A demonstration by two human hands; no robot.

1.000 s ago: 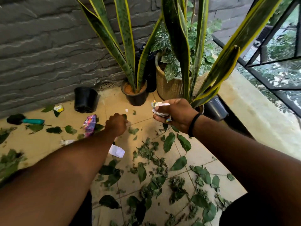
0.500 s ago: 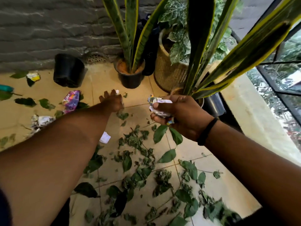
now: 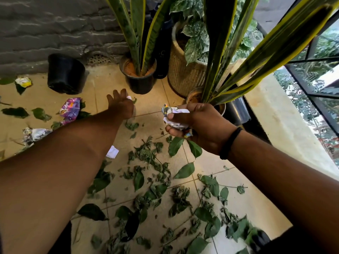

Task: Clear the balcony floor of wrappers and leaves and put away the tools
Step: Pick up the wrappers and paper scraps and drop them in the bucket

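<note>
My right hand [image 3: 200,125] grips a bundle of crumpled white wrappers [image 3: 175,116] above the tiled floor. My left hand [image 3: 120,104] reaches out low over the tiles with fingers spread, its fingertips beside a small white scrap [image 3: 129,97] near a black plant pot. Other wrappers lie on the floor: a purple one [image 3: 70,108], a crumpled grey-white one [image 3: 35,134], a yellow-white one [image 3: 23,81] and a white paper piece [image 3: 112,152] partly under my left arm. Green leaves [image 3: 156,180] are scattered across the tiles.
An empty black pot [image 3: 65,74] lies by the grey brick wall. Potted snake plants [image 3: 139,77] and a woven basket planter [image 3: 185,74] stand at the back. A concrete ledge [image 3: 286,123] and a black window frame run along the right.
My left hand has stretched farther forward toward the small white scrap and its fingers have spread. The view has tilted down and closer. My right hand keeps its hold on the wrappers.
</note>
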